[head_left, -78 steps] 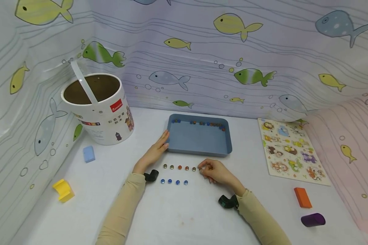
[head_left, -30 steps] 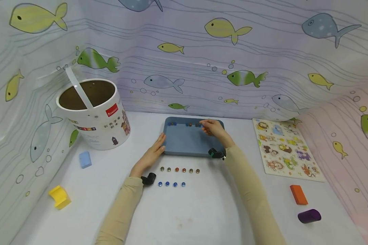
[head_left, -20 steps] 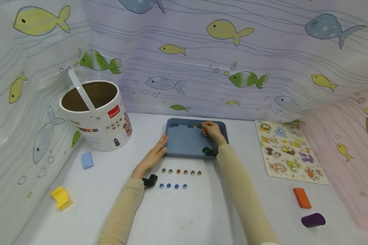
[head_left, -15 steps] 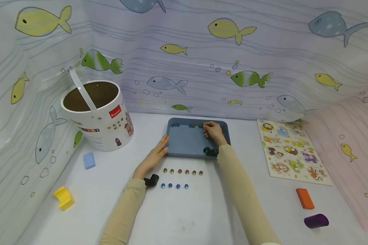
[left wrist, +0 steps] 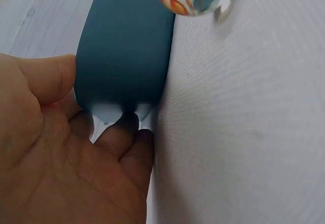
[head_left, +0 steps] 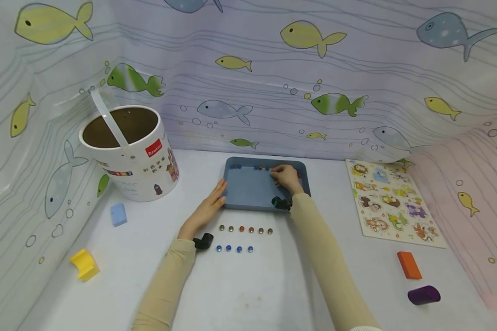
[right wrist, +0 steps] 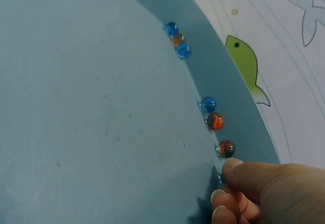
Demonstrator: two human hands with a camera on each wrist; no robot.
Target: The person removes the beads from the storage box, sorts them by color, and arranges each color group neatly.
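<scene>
A shallow blue-grey tray (head_left: 252, 206) lies on the white table, with several glass marbles (right wrist: 215, 121) along its back wall. Against its left side rests my left hand (head_left: 205, 209); fingers and thumb touch the outer wall in the left wrist view. My right hand (head_left: 289, 178) reaches into the tray at the back wall. Its thumb and fingers pinch a blue marble (right wrist: 221, 179), mostly hidden between them, beside an orange-and-dark marble (right wrist: 226, 148). In front of the tray are a row of brownish and orange marbles (head_left: 251, 230) and a shorter row of blue marbles (head_left: 239, 249).
A white bucket (head_left: 142, 177) with a handle stands at the back left. Blue block (head_left: 118, 214) and yellow block (head_left: 84, 265) lie on the left. To the right are an animal puzzle board (head_left: 393, 202), an orange block (head_left: 409, 265) and a purple cylinder (head_left: 424, 295).
My right hand has left a marble at the right end of the upper row and moved back into the tray, to its back wall. My left hand stays at the tray's side.
</scene>
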